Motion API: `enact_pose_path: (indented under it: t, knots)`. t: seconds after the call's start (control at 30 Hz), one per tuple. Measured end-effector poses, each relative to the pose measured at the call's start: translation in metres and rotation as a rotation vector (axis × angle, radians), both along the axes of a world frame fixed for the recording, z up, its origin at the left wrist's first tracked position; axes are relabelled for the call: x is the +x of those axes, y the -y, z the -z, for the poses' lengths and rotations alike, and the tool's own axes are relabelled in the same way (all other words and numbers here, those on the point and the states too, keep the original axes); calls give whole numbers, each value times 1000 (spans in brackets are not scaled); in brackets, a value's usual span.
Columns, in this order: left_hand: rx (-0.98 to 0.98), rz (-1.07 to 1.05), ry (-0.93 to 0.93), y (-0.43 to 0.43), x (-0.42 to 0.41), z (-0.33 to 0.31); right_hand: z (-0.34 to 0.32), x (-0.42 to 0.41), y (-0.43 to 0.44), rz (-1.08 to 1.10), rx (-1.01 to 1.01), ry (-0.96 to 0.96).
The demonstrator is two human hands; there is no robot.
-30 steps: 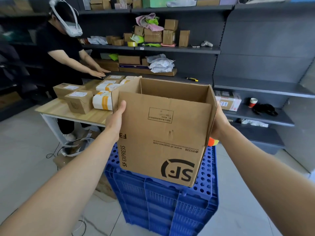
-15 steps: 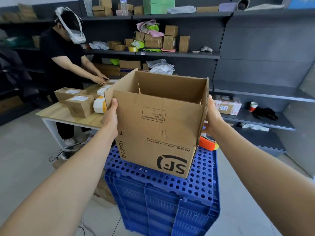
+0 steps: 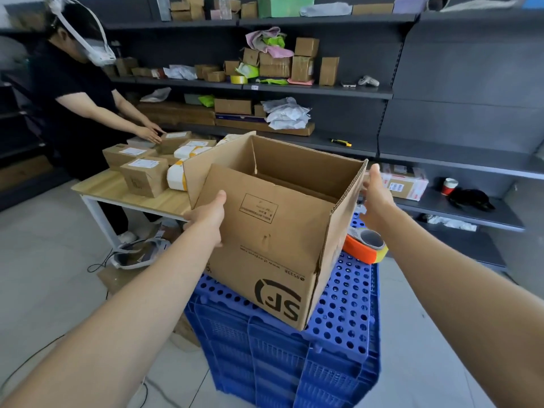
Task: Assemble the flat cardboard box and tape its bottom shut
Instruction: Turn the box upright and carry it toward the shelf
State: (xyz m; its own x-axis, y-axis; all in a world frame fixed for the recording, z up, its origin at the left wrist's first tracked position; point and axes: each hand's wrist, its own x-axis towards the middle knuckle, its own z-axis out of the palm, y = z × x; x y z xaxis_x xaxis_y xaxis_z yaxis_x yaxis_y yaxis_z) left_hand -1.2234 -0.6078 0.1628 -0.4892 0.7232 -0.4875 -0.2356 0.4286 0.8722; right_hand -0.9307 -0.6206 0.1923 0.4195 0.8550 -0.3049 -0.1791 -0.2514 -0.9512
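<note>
From the head camera, the cardboard box point(image 3: 273, 231) stands opened into shape on the blue perforated crate point(image 3: 347, 313), printed upside down with its open side up, sitting over the crate's left and middle and skewed so one corner points toward the near edge. The left hand point(image 3: 207, 214) presses the near-left wall, thumb on the front panel; how far its fingers close round the corner I cannot tell. The right hand point(image 3: 375, 195) is spread flat beside the right wall's upper edge, gripping nothing. A tape dispenser point(image 3: 365, 244) with an orange body lies at the crate's far right corner, just beside the box.

To square the box well, I judge both palms should push evenly on opposite walls so the corners set true, then the flaps get folded flat before tape goes on; whether the underside is already closed is hidden.

The crate top is full of holes yet level. Beyond the crate, another person point(image 3: 85, 92) sorts parcels on a wooden table point(image 3: 123, 192), and dark shelves point(image 3: 323, 92) line the wall.
</note>
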Motion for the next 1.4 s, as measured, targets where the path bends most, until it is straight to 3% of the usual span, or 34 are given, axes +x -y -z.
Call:
enact_pose_path:
  t: [0.17,0.27,0.4,0.5,0.63,0.93,1.13,1.4]
  knots:
    - [157,15,16,5,7,-3,3,13,-13,-20,4,27]
    - [249,196,43,5,12,-13,4,20,-12,4,-24,94]
    - [111,475,-79,8,33,-36,0,31,-14,-114,-40,61]
    - [-11,562,-179,13,50,-49,-16,37,-15,-395,-68,18]
    - [-75,582,-253,25,60,-51,-31,41,-15,-608,-63,81]
    - [151,540,-173,40,37,-78,-62,35,-10,-836,-232,272]
    - [207,508,-244,40,31,-83,-68,24,-6,-788,-335,489]
    - [220,475,-313,40,35,-84,-73,24,-4,-553,-280,520]
